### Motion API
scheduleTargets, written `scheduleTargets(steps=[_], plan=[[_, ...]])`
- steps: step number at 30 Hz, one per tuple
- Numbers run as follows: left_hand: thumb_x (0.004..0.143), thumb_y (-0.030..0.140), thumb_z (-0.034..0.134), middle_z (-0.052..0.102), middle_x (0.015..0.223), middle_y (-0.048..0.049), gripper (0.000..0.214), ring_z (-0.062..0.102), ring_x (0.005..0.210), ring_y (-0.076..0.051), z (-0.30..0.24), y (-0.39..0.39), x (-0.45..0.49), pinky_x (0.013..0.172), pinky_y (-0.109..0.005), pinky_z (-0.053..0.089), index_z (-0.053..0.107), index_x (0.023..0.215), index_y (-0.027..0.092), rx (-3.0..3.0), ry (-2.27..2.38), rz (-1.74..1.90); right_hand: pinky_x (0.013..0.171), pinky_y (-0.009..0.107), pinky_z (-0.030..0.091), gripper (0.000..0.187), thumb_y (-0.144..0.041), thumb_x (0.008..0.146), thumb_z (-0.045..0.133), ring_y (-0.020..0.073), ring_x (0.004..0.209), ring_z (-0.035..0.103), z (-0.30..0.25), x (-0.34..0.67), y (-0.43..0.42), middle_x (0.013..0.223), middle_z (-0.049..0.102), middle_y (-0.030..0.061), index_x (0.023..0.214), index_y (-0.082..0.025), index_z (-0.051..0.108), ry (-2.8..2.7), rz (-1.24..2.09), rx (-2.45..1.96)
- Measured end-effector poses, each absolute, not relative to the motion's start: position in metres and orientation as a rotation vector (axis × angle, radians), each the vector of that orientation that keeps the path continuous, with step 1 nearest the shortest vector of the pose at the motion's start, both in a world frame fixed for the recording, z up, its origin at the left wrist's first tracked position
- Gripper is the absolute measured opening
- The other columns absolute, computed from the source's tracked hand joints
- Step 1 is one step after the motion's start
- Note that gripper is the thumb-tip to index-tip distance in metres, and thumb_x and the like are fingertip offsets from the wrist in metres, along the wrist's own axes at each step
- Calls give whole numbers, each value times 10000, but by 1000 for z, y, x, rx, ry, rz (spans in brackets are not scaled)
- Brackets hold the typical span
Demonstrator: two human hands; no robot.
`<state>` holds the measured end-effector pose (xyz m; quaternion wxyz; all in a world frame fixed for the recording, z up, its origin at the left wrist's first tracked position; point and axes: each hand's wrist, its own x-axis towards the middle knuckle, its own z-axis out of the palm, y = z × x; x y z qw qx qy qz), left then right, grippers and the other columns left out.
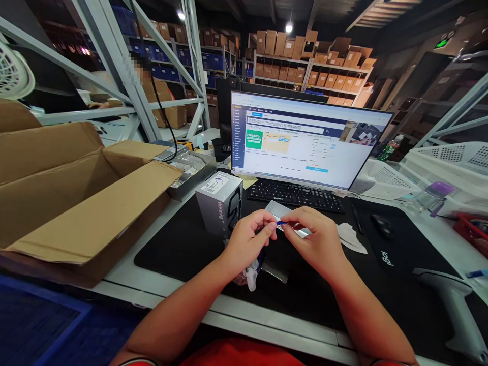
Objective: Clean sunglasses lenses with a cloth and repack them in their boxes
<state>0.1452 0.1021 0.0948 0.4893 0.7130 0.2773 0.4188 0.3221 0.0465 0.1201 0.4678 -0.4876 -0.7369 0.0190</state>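
Between the fingertips of my left hand [255, 236] and my right hand [313, 236] is a small blue strip [281, 222], too small to name exactly. Both hands are closed in a pinch on it, above the black desk mat [179, 241]. Beneath my left hand lies crumpled clear plastic wrapping [249, 277], its contents mostly hidden. Partly behind my fingers sits a white, open small box or tray [280, 208]. A grey printed box [221, 201] with a white label on top stands upright just left of my hands.
A large open cardboard box [87, 203] occupies the left side. Ahead stand a monitor [297, 142] and black keyboard [293, 193]. To the right are white paper [351, 238], a mouse [382, 226], a handheld scanner [453, 310] and white baskets [453, 165]. Another person is partly visible behind the frame.
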Motion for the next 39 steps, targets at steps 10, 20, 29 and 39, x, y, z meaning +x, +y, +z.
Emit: scheduleTargets(steps=[10, 20, 29, 39], plan=[[945, 352, 592, 651, 708, 16, 186, 543, 555, -80, 95, 103, 144, 552, -199, 408, 609, 919, 169, 1671, 650, 1022, 622, 233, 550, 74, -161, 855, 710, 135, 720, 683, 120, 325, 49, 809, 743, 3, 867, -222, 750, -1707, 170, -1140], [947, 385, 590, 629, 672, 31, 213, 496, 512, -69, 95, 103, 145, 511, -191, 382, 583, 926, 173, 1602, 669, 1081, 643, 227, 546, 199, -100, 838, 626, 112, 695, 678, 116, 318, 48, 876, 720, -3, 993, -210, 684, -1795, 174, -1197], [960, 403, 584, 638, 675, 33, 219, 502, 504, -70, 92, 102, 144, 502, -190, 386, 572, 938, 185, 1630, 668, 1063, 682, 258, 525, 113, -127, 884, 607, 134, 735, 661, 113, 313, 49, 827, 695, 6, 867, -216, 675, -1797, -19, -1180], [966, 416, 570, 546, 596, 65, 231, 395, 485, -61, 90, 102, 144, 477, -191, 284, 566, 930, 188, 1638, 709, 1112, 622, 246, 522, 76, -169, 891, 612, 129, 670, 665, 112, 314, 50, 811, 708, 2, 913, -203, 676, -1804, 78, -1242]])
